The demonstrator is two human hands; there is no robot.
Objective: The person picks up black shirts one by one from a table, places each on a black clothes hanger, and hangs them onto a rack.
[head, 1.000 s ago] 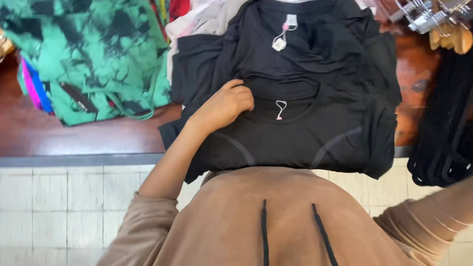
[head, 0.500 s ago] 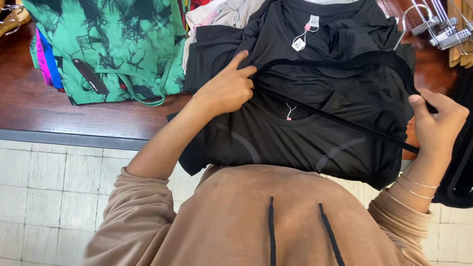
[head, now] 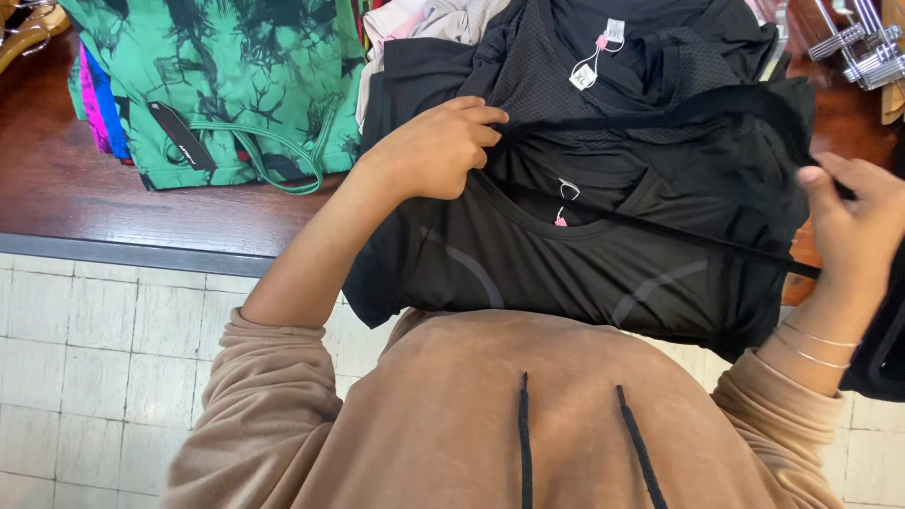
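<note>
— Shirt [head: 584, 273], black, lies on the clothes pile at the wooden counter's [head: 141, 212] edge, right in front of me.

— And your hands?

— Left hand [head: 438, 151] pinches its upper layer at the neckline. Right hand [head: 853, 226] grips the right edge, pulling the fabric taut between them.

— Nearby?

— Green print garment [head: 226, 85], left.

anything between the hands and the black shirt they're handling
Nothing visible. The left hand already grips the black shirt at its upper edge, and the right hand pinches its far side. No other thing lies between them.
</note>
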